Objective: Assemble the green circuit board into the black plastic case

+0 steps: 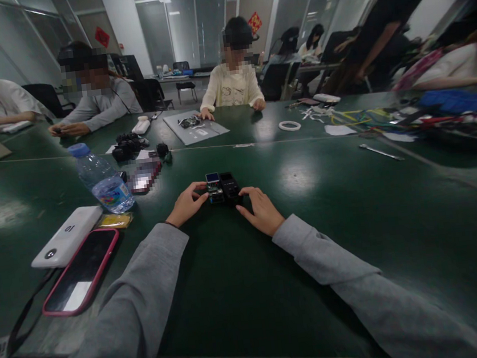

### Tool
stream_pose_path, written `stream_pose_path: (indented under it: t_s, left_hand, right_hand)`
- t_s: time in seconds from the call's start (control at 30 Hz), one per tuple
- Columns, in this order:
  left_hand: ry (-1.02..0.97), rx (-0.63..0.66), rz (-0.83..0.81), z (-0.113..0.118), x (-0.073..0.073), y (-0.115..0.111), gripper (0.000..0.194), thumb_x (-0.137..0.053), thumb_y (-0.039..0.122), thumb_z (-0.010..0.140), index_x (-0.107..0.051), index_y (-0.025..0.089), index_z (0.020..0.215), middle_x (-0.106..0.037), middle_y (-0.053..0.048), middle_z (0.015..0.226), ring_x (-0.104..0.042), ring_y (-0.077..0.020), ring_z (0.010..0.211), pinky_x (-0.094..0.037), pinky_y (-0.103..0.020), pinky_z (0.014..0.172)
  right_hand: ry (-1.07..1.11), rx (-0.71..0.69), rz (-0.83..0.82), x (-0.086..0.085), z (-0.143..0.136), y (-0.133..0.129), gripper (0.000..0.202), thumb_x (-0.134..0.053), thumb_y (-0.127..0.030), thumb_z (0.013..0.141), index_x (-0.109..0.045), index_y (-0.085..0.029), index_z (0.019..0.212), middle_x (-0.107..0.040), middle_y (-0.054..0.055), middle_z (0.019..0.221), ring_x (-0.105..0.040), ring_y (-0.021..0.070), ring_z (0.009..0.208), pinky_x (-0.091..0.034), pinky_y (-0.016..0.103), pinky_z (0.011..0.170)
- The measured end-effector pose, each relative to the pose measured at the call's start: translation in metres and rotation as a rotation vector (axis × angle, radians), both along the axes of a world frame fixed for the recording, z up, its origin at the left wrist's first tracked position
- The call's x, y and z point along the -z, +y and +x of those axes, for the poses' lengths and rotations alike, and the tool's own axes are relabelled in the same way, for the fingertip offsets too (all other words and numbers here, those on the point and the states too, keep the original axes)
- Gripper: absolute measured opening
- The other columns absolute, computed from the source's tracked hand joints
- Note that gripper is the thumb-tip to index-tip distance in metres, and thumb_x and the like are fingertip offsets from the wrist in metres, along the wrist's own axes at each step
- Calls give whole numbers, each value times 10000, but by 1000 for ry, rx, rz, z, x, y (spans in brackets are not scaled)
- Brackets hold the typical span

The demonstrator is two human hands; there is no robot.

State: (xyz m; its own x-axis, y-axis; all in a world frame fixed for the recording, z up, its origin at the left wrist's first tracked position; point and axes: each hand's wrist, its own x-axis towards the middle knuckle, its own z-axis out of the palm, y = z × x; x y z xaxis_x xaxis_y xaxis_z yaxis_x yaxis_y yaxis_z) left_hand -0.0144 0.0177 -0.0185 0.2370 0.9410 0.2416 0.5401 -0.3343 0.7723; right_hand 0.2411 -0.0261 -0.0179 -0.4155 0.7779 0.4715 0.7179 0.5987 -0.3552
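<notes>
On the green table lie a small circuit board with a screen and, right against its right side, a black casing. My left hand touches the left edge of the board, thumb and fingers curved around that edge. At the lower right of the casing is my right hand; its fingertips rest at the casing's edge, with the thumb apart from the fingers. Both items appear to lie on the tabletop between my hands.
To the left are a water bottle, a white power bank, a pink-edged phone and a yellow packet. Rightward are a wrench, a tape roll and tangled cables. Several people sit beyond.
</notes>
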Motion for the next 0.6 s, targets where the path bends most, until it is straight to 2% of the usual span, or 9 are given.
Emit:
stream_pose_path:
  t_s: [0.27, 0.6]
  left_hand:
    - [-5, 5, 0, 1, -1, -1, 395, -570, 320, 831, -511, 226, 1211, -607, -77, 1194, -631, -155, 826, -520, -374, 800]
    - [10, 0, 0, 1, -3, -3, 399, -567, 333, 832, -514, 234, 1214, -602, -78, 1196, -625, -155, 831, -514, -371, 801]
  right_hand:
    - [-72, -40, -25, -1, -1, -3, 425, -474, -320, 904, -384, -227, 1309, -514, 94, 1245, -472, 258, 1149, -444, 452, 899]
    - [-89, -37, -29, -1, 0, -1, 435, -471, -340, 909, -397, -224, 1321, -524, 106, 1201, -489, 269, 1095, -464, 451, 859]
